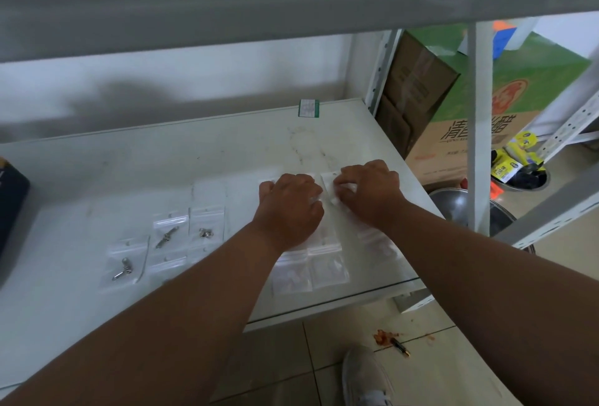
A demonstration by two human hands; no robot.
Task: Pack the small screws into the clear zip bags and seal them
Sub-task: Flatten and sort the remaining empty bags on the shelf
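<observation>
Three clear zip bags with metal screws inside lie on the white shelf [129, 172] at the left: one [124, 264], one [168, 230] and one [206, 227]. Several more clear bags [309, 271] lie in rows at the right, partly under my arms. My left hand [290, 204] rests palm down on these bags. Just to its right, my right hand [371, 191] pinches the top of a clear bag [330, 183] with its fingertips. Whether that bag holds screws is hidden.
A dark box [11, 201] stands at the shelf's left edge. A small green-edged label [308, 108] lies at the back. Cardboard boxes [470, 113], a metal lid [453, 204] and a bowl of packets [518, 172] sit on the floor at the right, behind shelf uprights [479, 130].
</observation>
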